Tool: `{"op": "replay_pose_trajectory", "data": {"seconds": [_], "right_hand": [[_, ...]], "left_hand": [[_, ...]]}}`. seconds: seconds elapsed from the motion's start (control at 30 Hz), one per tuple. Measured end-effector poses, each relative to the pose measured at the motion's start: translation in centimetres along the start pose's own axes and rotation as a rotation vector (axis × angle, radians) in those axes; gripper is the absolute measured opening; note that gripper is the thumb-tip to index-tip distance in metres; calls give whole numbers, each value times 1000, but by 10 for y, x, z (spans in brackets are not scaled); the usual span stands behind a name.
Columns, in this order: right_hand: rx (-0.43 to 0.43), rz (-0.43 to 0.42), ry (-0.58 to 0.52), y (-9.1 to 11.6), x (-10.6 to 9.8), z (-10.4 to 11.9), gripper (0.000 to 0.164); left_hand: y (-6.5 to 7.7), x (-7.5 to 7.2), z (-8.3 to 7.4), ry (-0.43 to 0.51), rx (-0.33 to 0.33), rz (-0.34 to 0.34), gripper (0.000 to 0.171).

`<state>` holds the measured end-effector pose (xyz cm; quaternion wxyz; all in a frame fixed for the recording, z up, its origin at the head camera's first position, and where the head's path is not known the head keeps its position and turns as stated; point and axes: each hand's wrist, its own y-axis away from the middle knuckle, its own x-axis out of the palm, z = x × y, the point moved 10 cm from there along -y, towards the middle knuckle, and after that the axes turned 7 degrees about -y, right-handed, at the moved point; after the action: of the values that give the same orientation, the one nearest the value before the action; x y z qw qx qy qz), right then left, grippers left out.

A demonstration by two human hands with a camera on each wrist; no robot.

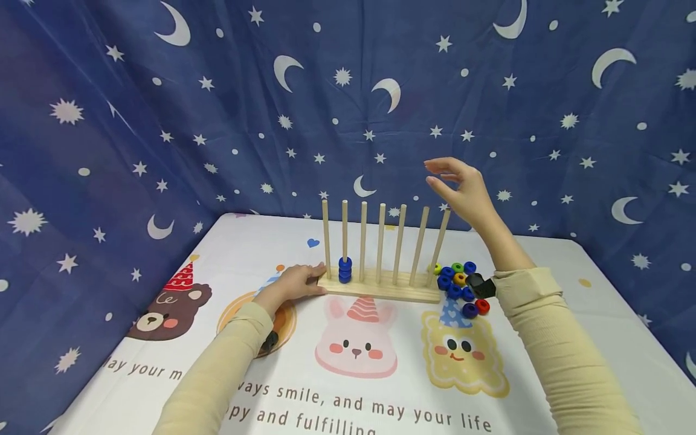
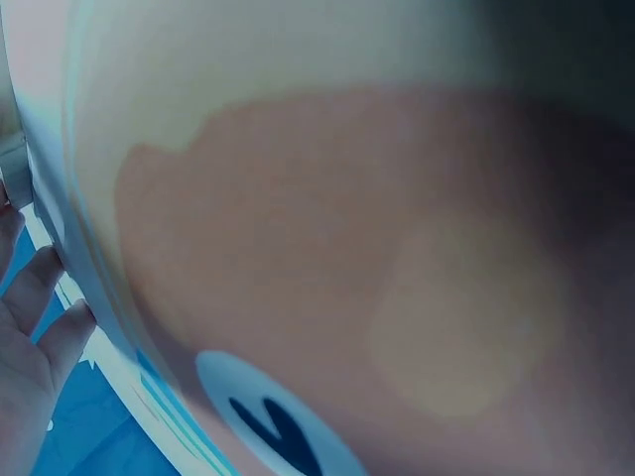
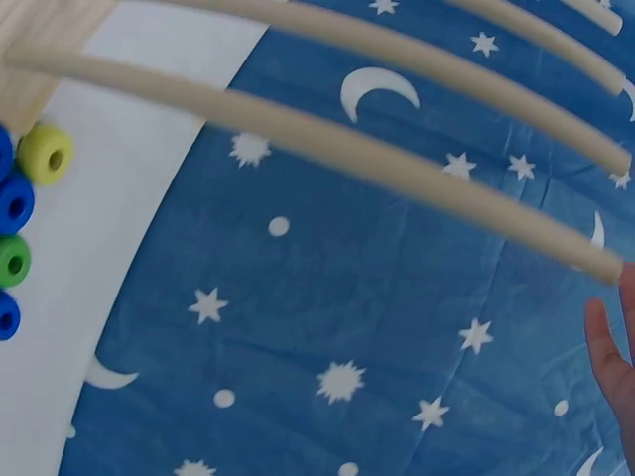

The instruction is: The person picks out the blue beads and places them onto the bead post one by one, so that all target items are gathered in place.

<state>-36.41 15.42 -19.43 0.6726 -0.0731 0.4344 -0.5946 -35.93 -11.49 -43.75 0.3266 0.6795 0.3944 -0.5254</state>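
A wooden peg rack (image 1: 380, 292) with several upright dowels stands on the table. Blue beads (image 1: 345, 270) are stacked low on its second dowel from the left. My left hand (image 1: 296, 282) holds the rack's left end, thumb at the front and fingers farther back. The left wrist view catches only its fingers at the edge. Raised above the rack's right end, my right hand (image 1: 459, 187) has its thumb and fingers apart and nothing between them. In the right wrist view, fingertips (image 3: 602, 337) show near the tip of the closest dowel (image 3: 397, 174).
Loose blue, green, yellow, orange and red beads (image 1: 454, 292) lie in a cluster by the rack's right end, partly beneath the right forearm. A white cloth printed with cartoon animals (image 1: 356, 338) covers the table. Behind it hangs a blue star-and-moon curtain (image 1: 337, 121).
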Motion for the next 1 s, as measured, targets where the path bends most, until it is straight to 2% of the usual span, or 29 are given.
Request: {"op": "replay_pose_trajectory", "data": {"seconds": [0.23,0.63,0.87,1.0], "right_hand": [[48,-22,23,12,-16,-15,32],[146,-19,46,39,-30,-51,36],[179,31,32,52,-27,-73,40],[223,63,62,62,-28,-89,44]], "left_hand": [[0,0,-3,16,3,-6,63],[2,4,-4,33,-10,4,63],[8,-1,-3,31,-9,-13,62],[6,-3,-4,16,-5,-8,62]]}}
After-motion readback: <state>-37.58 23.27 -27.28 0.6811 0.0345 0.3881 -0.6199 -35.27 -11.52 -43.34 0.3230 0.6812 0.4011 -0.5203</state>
